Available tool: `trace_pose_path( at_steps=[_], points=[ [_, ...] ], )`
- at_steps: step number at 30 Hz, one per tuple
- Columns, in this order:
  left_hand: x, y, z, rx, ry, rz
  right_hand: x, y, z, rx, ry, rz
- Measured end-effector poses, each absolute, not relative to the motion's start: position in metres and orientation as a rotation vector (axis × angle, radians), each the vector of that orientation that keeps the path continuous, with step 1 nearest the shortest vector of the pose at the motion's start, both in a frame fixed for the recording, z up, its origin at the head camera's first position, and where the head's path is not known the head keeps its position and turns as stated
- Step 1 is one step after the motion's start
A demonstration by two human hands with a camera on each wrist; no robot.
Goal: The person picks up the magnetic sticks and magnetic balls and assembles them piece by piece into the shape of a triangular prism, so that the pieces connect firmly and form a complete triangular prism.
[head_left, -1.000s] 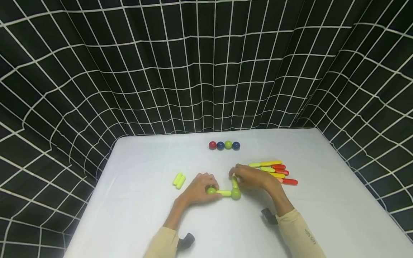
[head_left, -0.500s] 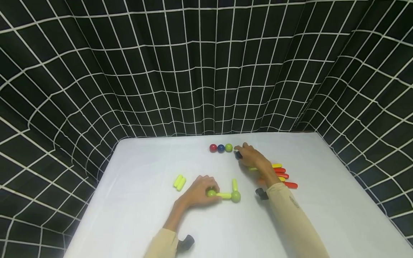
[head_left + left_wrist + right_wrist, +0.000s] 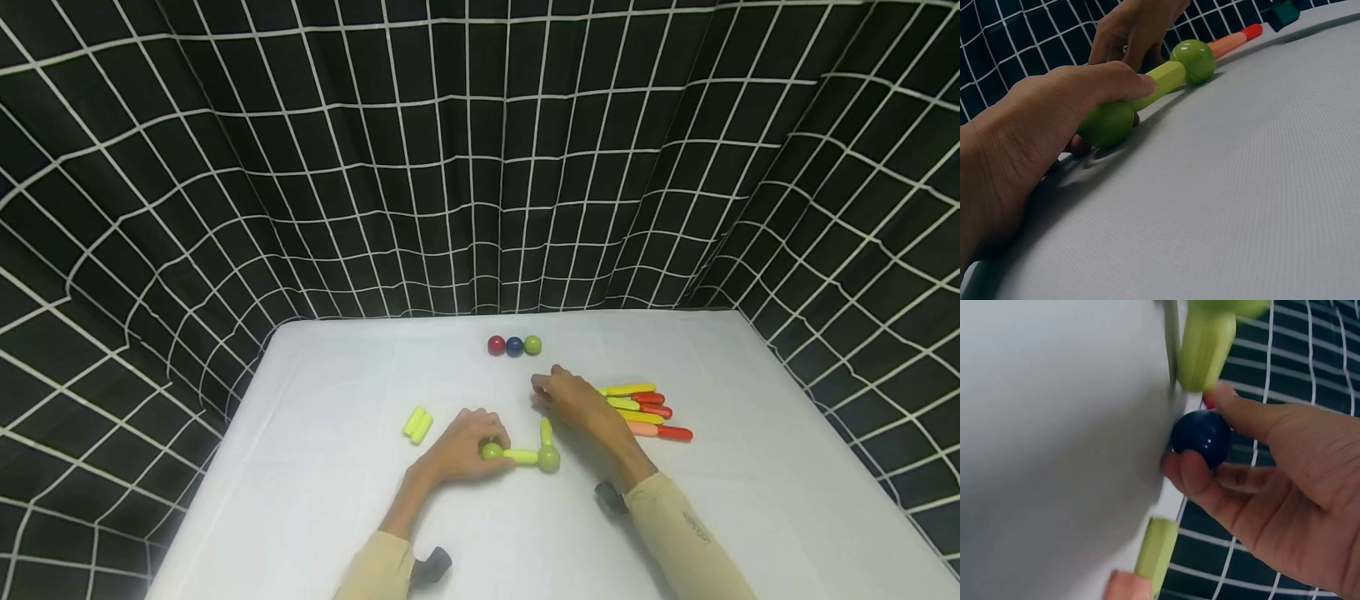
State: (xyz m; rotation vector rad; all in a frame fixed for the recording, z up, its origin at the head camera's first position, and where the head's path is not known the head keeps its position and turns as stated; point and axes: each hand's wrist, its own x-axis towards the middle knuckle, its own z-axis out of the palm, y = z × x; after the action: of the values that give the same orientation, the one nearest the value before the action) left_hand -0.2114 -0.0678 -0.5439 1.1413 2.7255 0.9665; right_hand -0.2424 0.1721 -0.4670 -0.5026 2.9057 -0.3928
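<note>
In the head view my left hand (image 3: 467, 448) grips a green ball (image 3: 492, 451) at the left end of a yellow-green stick (image 3: 521, 457). That stick joins a second green ball (image 3: 548, 458), from which another yellow-green stick (image 3: 546, 431) points away from me. The left wrist view shows my thumb along the near ball and stick. My right hand (image 3: 1297, 481) pinches a dark blue ball (image 3: 1202, 437) between thumb and fingers, close to the free end of that upward stick (image 3: 1207, 353). In the head view the right hand's fingers hide the blue ball.
A red ball (image 3: 497, 345), a blue ball (image 3: 514, 347) and a green ball (image 3: 532, 344) stand in a row at the back. Two short yellow-green sticks (image 3: 417, 425) lie left. Several joined coloured sticks, including a red one (image 3: 675, 434), lie beside my right hand.
My right hand let go of the upright stick, reached to the back row, took the rightmost blue ball and came back toward the joined sticks. The left hand stayed on its green ball.
</note>
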Motion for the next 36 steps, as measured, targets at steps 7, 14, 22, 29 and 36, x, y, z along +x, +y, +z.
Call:
trace_pose_path(
  at_steps=[7, 14, 22, 29, 36],
  points=[
    [-0.213, -0.067, -0.546, 1.155, 2.744, 0.949, -0.224, 0.159, -0.466, -0.25, 2.788, -0.558],
    [-0.214, -0.065, -0.547, 1.16, 2.752, 0.939, -0.224, 0.163, -0.466, -0.183, 2.765, -0.721],
    [-0.214, -0.065, -0.548, 1.148, 2.755, 0.934, -0.223, 0.173, -0.46, -0.277, 2.744, -0.68],
    [-0.208, -0.072, -0.534, 1.051, 2.717, 0.924, -0.206, 0.176, -0.435, -0.317, 2.643, -0.615],
    [-0.2, -0.089, -0.479, 0.655, 2.93, 0.675, -0.186, 0.173, -0.418, -0.396, 2.436, -0.439]
  ],
)
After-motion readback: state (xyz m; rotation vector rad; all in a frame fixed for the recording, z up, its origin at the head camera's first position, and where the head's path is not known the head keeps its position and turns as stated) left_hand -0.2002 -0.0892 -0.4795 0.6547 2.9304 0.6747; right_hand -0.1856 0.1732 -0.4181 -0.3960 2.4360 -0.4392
